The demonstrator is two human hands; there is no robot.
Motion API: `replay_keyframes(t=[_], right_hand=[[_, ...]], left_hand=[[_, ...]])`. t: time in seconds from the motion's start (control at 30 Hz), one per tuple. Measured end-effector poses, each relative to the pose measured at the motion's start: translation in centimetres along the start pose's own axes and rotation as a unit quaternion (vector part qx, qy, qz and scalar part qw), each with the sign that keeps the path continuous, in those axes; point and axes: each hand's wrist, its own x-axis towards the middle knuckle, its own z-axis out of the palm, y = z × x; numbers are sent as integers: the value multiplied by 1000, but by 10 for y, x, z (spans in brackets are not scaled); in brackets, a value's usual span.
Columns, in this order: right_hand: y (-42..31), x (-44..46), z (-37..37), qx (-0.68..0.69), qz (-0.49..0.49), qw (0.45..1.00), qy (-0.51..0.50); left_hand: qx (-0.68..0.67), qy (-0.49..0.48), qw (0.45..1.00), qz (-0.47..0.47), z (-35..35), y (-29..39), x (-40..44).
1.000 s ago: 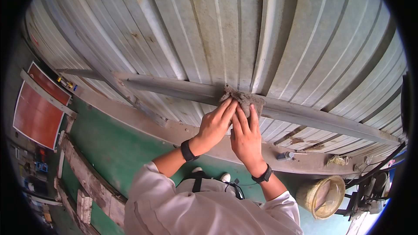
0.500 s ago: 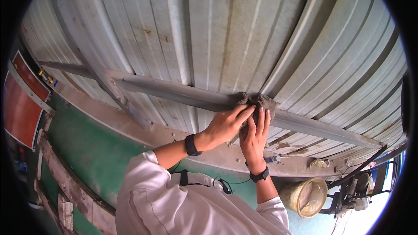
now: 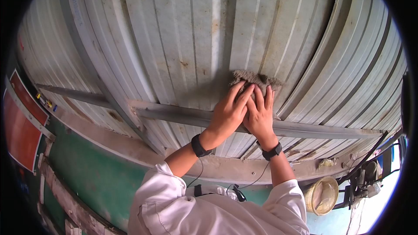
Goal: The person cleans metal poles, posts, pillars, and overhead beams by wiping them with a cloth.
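Observation:
Both hands press a shaggy grey-brown cloth (image 3: 255, 78) against the corrugated metal wall (image 3: 200, 39), just above the grey horizontal rail (image 3: 183, 114). My left hand (image 3: 230, 112) lies on the cloth's left and lower part, its fingers bunched over it. Beside it, fingertips nearly touching the left ones, my right hand (image 3: 260, 115) holds the cloth's lower right part. The palms and the cloth's underside are hidden. A black band is around each wrist.
A yellowish bucket (image 3: 322, 196) stands at the lower right, near dark metal equipment (image 3: 363, 182). A red panel (image 3: 24, 126) is at the far left. Worn beams (image 3: 72, 200) lie on the green floor (image 3: 96, 165). A diagonal brace (image 3: 126, 113) meets the rail.
Both hands and the cloth have moved up from the rail onto the corrugated wall above it. The camera view has shifted too, and the cloth stays under both hands.

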Motion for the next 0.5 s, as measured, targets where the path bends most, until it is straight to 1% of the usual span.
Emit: replay_keyframes(t=[0.03,0.07,0.17,0.23,0.3,0.37,0.4,0.43,0.5], right_hand=[[0,-3,9,-32,-14,999,-15],[-2,-3,10,-35,-19,999,-21],[-1,-1,1,8,-39,999,-20],[-3,1,-13,31,-44,997,-47],[-6,2,-32,61,-52,993,-82],[-6,-7,-49,83,-54,985,-142],[-3,-16,-57,74,-34,979,-187],[-3,-21,-66,65,-29,975,-211],[-3,-27,-82,47,-17,964,-259]], left_hand=[[20,-22,999,-19,-3,-8,-10],[47,-9,999,2,-8,-11,-16],[36,-52,998,-9,-23,-12,-29],[24,-79,996,-29,-25,-7,-34],[7,-87,996,-33,-24,-1,-34],[-29,-145,988,-43,-22,3,-40],[-22,-171,985,-31,-19,2,-45],[-15,-197,980,-21,-15,2,-50],[43,-232,972,9,-7,6,-53]])
